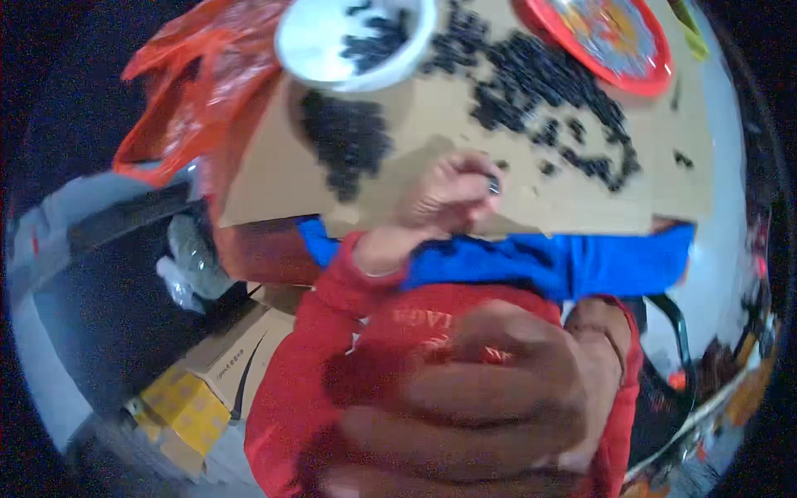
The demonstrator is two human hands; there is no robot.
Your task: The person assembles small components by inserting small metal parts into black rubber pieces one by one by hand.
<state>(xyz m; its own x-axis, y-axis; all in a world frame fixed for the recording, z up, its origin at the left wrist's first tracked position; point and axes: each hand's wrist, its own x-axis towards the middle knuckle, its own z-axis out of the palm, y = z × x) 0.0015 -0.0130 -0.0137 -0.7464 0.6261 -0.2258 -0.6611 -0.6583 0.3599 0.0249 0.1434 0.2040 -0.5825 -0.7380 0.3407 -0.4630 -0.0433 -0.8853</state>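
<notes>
Over the cardboard-covered work surface (598,212), my left hand (452,192) is closed, pinching a small dark piece (493,184) with a lighter spot between thumb and fingertips. My right hand (465,390) is raised very near the camera and large in the view. Its fingers point left, blurred by motion, and whether it holds anything cannot be made out. Beyond my left hand lie a pile of small black parts (344,141) and a wider scatter of similar black parts (540,79) toward the far right. Their exact kind is too blurred to tell.
A white bowl (309,41) with more black parts stands at the far left beside a red plastic bag (178,100). A red-rimmed tray (660,79) is at the far right. Blue cloth (614,264) lies along the near edge. Cardboard boxes (237,353) sit lower left.
</notes>
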